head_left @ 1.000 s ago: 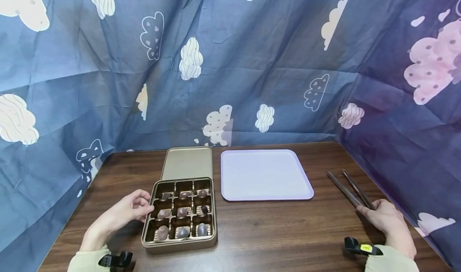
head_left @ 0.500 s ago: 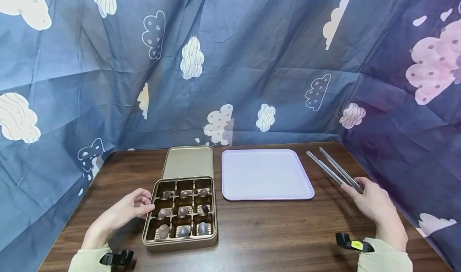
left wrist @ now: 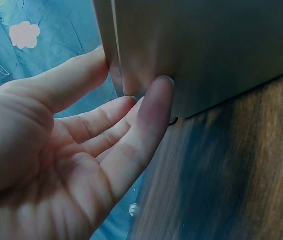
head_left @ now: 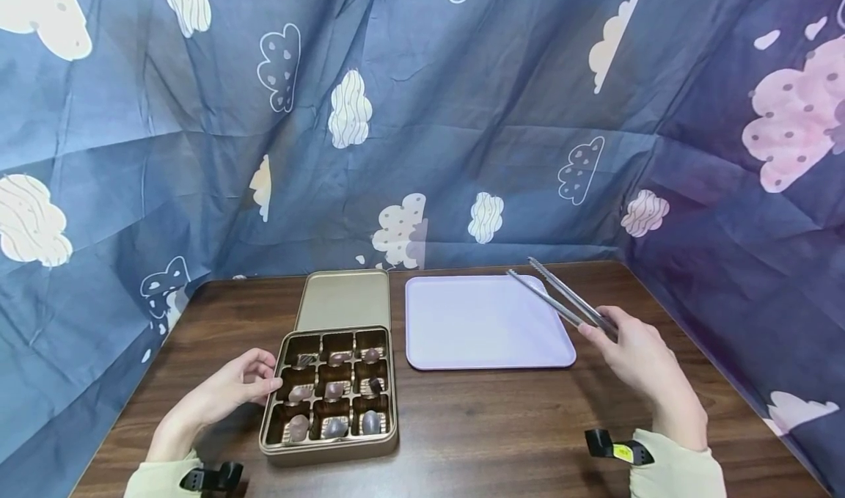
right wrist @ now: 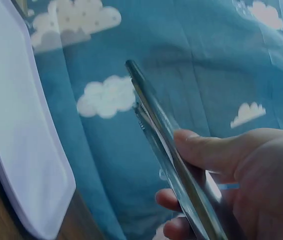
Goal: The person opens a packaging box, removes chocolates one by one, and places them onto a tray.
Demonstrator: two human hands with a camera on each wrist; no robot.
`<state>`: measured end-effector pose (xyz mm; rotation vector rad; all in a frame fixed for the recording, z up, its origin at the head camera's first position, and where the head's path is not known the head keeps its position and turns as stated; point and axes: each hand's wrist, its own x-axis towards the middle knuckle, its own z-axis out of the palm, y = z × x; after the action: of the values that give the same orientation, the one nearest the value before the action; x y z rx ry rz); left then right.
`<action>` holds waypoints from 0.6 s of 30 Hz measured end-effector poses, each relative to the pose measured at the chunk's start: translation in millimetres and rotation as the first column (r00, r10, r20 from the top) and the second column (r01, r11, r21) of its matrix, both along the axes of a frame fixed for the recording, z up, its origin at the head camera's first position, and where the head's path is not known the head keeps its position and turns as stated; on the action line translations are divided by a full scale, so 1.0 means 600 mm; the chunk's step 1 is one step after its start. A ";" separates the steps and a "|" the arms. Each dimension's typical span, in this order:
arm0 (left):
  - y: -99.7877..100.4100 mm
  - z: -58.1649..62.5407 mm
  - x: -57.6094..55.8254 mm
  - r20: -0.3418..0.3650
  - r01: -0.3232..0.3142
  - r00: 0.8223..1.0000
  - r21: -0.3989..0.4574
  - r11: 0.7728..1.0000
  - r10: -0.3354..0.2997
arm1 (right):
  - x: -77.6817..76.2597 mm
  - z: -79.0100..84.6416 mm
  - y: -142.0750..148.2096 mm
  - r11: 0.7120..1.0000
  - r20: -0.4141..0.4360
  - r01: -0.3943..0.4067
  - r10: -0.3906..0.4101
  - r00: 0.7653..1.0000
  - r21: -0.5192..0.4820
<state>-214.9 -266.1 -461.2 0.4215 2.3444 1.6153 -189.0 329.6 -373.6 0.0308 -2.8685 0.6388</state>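
A gold tin [head_left: 330, 450] of chocolates stands on the table, one chocolate [head_left: 371, 422] showing in each compartment. My left hand [head_left: 221, 395] holds its left edge, thumb at the rim. In the left wrist view the fingertips [left wrist: 156, 102] touch the tin's outer side [left wrist: 211, 55]. My right hand [head_left: 643, 355] grips metal tongs [head_left: 561, 300], whose two arms stand apart with nothing between their tips. In the head view the tongs' tips overlap the far right corner of a pale lilac tray [head_left: 485, 326]; in the right wrist view they are raised above the table.
Behind the tin lies its flat gold lid [head_left: 346, 300]. The brown wooden table [head_left: 488, 432] ends at a blue cloud-patterned curtain [head_left: 442, 146] at the back and sides. Each wrist wears a black strap.
My right hand has brought the tongs from the table's right side leftward and up, to the tray's far right corner. The left hand and the tin have stayed in place.
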 end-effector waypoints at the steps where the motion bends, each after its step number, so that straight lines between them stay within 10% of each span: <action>1: 0.000 -0.001 0.000 0.003 0.000 1.000 0.000 1.000 0.000 | 0.000 0.002 -0.009 1.000 -0.008 -0.019 0.019 1.000 -0.004; 18: 0.000 0.002 0.004 0.007 0.000 1.000 0.011 1.000 0.000 | -0.007 0.011 -0.148 0.971 -0.107 -0.217 0.228 0.968 0.102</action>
<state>-212.8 -266.0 -460.1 0.4178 2.3320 1.6277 -193.1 240.9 -366.9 0.3962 -2.7983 0.5265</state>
